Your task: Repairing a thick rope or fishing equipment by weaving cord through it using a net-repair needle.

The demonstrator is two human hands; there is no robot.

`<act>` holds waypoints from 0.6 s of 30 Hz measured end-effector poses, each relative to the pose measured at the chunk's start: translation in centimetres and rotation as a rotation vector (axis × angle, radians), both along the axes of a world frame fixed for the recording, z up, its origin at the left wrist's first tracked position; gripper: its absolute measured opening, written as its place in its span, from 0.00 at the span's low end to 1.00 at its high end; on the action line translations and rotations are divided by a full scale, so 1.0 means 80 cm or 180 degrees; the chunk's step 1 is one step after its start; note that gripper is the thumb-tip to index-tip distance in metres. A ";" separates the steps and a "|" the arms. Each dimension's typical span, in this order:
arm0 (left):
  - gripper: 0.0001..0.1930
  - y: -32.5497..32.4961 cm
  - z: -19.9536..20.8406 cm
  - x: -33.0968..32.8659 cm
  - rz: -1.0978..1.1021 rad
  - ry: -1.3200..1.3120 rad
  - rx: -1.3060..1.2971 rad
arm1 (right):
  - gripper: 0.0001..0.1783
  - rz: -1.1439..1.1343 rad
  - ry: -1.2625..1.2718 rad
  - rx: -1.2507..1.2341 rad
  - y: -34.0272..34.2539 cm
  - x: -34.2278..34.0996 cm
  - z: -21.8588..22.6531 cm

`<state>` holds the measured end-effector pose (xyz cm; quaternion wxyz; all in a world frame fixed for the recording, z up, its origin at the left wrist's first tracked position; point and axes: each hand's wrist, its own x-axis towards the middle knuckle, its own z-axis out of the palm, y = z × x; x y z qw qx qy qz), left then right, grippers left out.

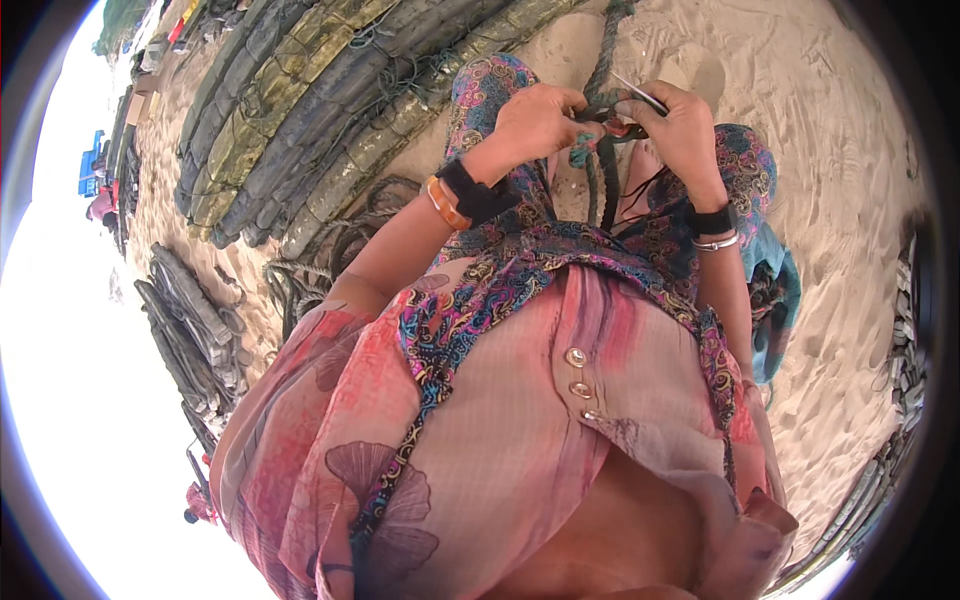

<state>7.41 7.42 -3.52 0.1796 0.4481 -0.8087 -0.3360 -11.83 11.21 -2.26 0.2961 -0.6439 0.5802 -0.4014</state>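
A thick dark green rope (604, 62) runs down between my knees, with its lower lengths (607, 185) hanging toward my lap. My left hand (540, 122) is closed on the rope where it is knotted, fingertips pinched together. Close beside it, my right hand (678, 135) grips a slim pointed metal blade with a dark handle, probably a knife (640, 93); its tip points up and left past the rope. A frayed bit of teal cord (582, 150) sticks out under my left fingers. Something reddish shows between both hands, too small to make out.
Long bundled grey and yellowish floats or poles (330, 110), tied with cord, lie on the sand (820, 200) at left. Loose rope (335, 245) is heaped near my left elbow. A teal cloth or bag (772, 300) sits at my right. More bundles (185, 320) lie farther left.
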 end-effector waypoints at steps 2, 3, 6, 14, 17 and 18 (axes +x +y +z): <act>0.16 -0.008 -0.005 -0.002 -0.0309 0.0079 0.0076 | 0.10 -0.0383 0.0411 -0.0124 -0.002 -0.001 -0.006; 0.14 -0.011 -0.008 -0.003 -0.0592 0.0166 0.0149 | 0.10 -0.0414 0.0403 -0.0116 -0.004 0.000 -0.010; 0.13 -0.009 -0.019 0.000 -0.0291 0.1538 0.1617 | 0.11 -0.0546 -0.0016 -0.0455 0.004 0.015 0.001; 0.13 0.007 0.011 -0.002 0.0115 0.0249 0.0359 | 0.10 -0.0904 0.0194 -0.1132 0.015 0.013 0.020; 0.16 0.024 -0.014 0.023 0.0050 -0.0465 -0.0598 | 0.09 -0.2002 -0.0542 -0.1610 0.026 -0.057 0.075; 0.17 0.024 -0.024 0.034 -0.0104 -0.0708 -0.0897 | 0.08 -0.2424 -0.1597 -0.1469 0.036 -0.121 0.092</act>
